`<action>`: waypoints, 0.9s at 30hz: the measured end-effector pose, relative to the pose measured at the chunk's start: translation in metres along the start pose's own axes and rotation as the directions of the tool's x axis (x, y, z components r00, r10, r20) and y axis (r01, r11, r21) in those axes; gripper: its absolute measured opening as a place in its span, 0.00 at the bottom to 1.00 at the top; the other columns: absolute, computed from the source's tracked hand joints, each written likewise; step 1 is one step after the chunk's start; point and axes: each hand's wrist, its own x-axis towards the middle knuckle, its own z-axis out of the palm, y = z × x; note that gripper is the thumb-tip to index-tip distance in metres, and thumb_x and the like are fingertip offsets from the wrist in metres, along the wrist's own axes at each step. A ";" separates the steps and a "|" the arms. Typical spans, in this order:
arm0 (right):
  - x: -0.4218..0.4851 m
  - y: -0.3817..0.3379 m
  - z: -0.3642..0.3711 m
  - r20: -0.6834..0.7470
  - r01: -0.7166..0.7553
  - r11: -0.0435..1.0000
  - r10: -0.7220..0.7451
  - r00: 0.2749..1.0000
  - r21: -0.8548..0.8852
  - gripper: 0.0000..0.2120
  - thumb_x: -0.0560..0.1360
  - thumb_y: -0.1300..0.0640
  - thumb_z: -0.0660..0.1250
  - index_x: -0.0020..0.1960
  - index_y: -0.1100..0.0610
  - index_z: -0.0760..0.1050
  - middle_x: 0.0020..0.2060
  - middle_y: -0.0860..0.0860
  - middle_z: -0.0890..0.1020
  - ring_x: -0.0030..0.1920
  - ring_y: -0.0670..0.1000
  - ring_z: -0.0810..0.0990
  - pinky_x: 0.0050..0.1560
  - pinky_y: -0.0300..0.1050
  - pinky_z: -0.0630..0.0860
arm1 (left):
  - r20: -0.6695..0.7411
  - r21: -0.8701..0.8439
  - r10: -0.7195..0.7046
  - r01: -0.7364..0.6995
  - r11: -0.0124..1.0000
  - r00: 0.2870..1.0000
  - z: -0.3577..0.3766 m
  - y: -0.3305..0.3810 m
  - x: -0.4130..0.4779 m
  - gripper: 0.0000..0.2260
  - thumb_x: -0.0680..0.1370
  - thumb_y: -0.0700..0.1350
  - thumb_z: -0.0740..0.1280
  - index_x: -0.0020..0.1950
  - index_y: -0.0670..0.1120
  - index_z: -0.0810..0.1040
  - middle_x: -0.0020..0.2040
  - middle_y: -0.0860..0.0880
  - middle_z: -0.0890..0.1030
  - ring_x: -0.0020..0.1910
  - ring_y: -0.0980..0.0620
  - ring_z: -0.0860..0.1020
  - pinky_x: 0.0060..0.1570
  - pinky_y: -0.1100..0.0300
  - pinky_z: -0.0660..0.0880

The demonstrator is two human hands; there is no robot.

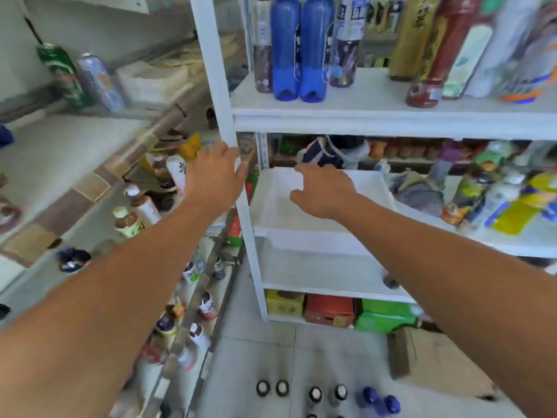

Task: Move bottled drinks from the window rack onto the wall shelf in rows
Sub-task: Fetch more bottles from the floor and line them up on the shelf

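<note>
My left hand (215,173) reaches forward beside the white upright post (224,110) of the wall shelf, fingers relaxed, holding nothing. A white bottle (176,171) stands just left of it on the window rack (75,164). My right hand (324,188) hovers over the bare left part of the middle shelf board (277,203), fingers loosely spread and holding nothing. Two blue bottles (298,49) stand on the upper shelf (376,107) among other drinks. More bottles (135,209) stand on the lower window rack at the left.
Several bottles (482,191) crowd the right side of the middle shelf. Coloured cartons (331,309) fill the bottom shelf. A cardboard box (437,357) lies on the tiled floor, with several capped bottles (316,393) standing in front. A can and a green pack (81,76) stand on the window ledge.
</note>
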 end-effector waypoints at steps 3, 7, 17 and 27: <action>-0.016 0.017 0.033 0.037 -0.078 0.996 0.080 0.996 -0.044 0.29 0.81 0.46 0.59 0.79 0.51 0.59 0.74 0.54 0.69 0.70 0.60 0.69 0.68 0.56 0.67 | 0.044 -0.041 0.062 -0.060 0.997 0.997 0.045 0.014 -0.030 0.17 0.81 0.54 0.59 0.63 0.44 0.77 0.61 0.44 0.77 0.56 0.36 0.76 0.50 0.43 0.77; -0.034 0.018 0.088 0.105 -0.171 0.985 0.173 0.979 -0.022 0.27 0.81 0.47 0.60 0.78 0.53 0.61 0.71 0.55 0.71 0.68 0.61 0.71 0.66 0.54 0.69 | 0.190 -0.070 0.145 -0.134 0.988 0.971 0.108 0.013 -0.082 0.18 0.82 0.55 0.58 0.66 0.47 0.74 0.65 0.46 0.75 0.57 0.37 0.76 0.53 0.43 0.76; -0.099 0.010 0.266 0.349 -0.336 0.937 0.285 0.893 0.094 0.23 0.79 0.52 0.62 0.73 0.51 0.67 0.66 0.53 0.76 0.65 0.60 0.75 0.61 0.51 0.72 | 0.455 -0.142 0.214 -0.168 0.976 0.865 0.253 -0.014 -0.219 0.18 0.79 0.55 0.61 0.65 0.47 0.74 0.60 0.46 0.78 0.53 0.38 0.78 0.47 0.45 0.76; -0.147 0.046 0.521 0.682 -0.565 0.816 0.343 0.646 0.125 0.25 0.81 0.51 0.60 0.76 0.50 0.62 0.63 0.52 0.78 0.62 0.58 0.76 0.58 0.52 0.75 | 0.687 -0.234 0.147 0.026 0.972 0.712 0.435 -0.052 -0.392 0.21 0.78 0.53 0.66 0.68 0.46 0.69 0.62 0.46 0.76 0.55 0.39 0.76 0.48 0.47 0.72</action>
